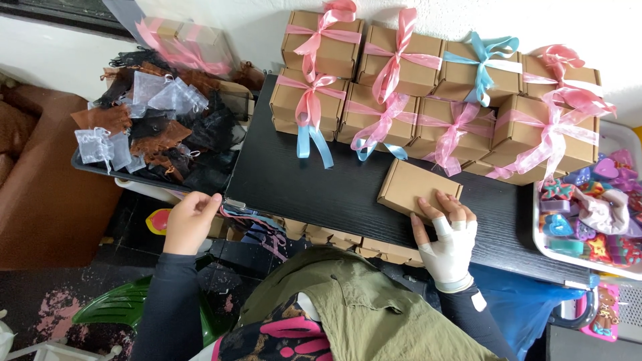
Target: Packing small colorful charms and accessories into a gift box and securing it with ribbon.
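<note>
A plain brown cardboard box [411,185] without ribbon lies on the black table [301,180]. My right hand [447,235], in a white fingerless glove, rests on the box's near edge, fingers on top of it. My left hand [190,219] reaches off the table's left corner, its fingers curled around thin ribbon strands [257,224] that hang over the table's front edge. Behind the plain box stand several brown boxes tied with pink ribbon [384,117], and one tied with blue ribbon [478,70].
A tray of small organza pouches [150,127] in black, brown and white sits left of the table. At the right, a white tray [539,227] holds colourful small items. More flat cardboard boxes [334,237] lie under the table's front edge. A green plastic object [110,307] lies on the floor.
</note>
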